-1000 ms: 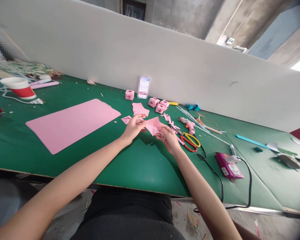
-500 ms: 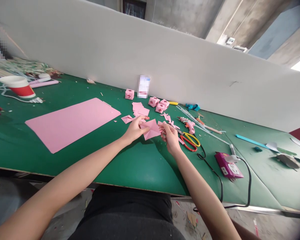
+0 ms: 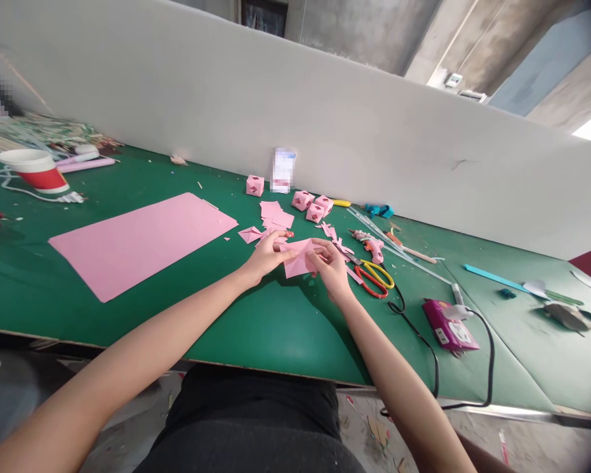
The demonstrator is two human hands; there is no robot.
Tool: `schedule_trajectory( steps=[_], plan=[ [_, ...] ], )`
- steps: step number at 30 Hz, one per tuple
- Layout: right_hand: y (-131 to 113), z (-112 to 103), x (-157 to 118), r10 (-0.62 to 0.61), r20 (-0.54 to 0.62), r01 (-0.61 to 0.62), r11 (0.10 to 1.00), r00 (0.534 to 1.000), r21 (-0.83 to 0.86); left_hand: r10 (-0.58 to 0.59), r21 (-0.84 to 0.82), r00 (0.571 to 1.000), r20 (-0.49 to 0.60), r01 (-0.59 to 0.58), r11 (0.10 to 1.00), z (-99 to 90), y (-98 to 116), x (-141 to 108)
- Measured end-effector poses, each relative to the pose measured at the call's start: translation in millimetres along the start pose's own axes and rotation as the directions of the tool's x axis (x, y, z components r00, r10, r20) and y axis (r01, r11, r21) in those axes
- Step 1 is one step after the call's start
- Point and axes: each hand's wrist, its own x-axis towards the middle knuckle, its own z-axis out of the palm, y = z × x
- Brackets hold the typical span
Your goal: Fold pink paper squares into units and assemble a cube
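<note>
My left hand (image 3: 266, 260) pinches the left side of a creased pink paper square (image 3: 298, 259). On the square's right side, the fingers of my right hand (image 3: 329, 266) are closed on its edge. Both hands hold it just above the green table (image 3: 256, 335). Behind them lie small pink paper pieces (image 3: 276, 215) and a folded pink piece (image 3: 250, 234). Several pink paper cubes with cut openings (image 3: 255, 186) stand farther back. Scissors with red and yellow handles (image 3: 374, 279) lie right of my right hand.
A large pink sheet (image 3: 142, 243) lies at the left, a paper cup (image 3: 34, 171) beyond it. A phone (image 3: 282, 170) leans on the grey partition (image 3: 201, 98). To the right are a glue gun (image 3: 373, 246), paper scraps (image 3: 342, 248) and a purple power socket (image 3: 450, 326) with a black cable.
My right hand has shifted slightly left, from beside the square onto its right edge. The square has turned a little and my left hand still holds it.
</note>
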Motion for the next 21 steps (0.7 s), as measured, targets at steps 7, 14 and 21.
schedule_trajectory(
  steps=[7,14,21],
  plan=[
    [-1.4,3.2,-0.8,0.017,0.015,-0.018,0.999,1.000,0.036,-0.064,-0.126,0.998,0.006,0.064,0.990,0.4,0.4,0.0],
    [-2.9,5.0,-1.7,0.081,0.052,-0.084,0.995,0.995,0.061,-0.005,-0.052,0.993,-0.120,-0.001,0.999,-1.7,0.4,1.5],
    [-4.6,2.9,0.8,0.115,0.080,-0.128,0.974,0.990,0.185,-0.016,-0.108,0.998,-0.062,0.010,0.994,-3.1,-0.5,1.6]
  ],
)
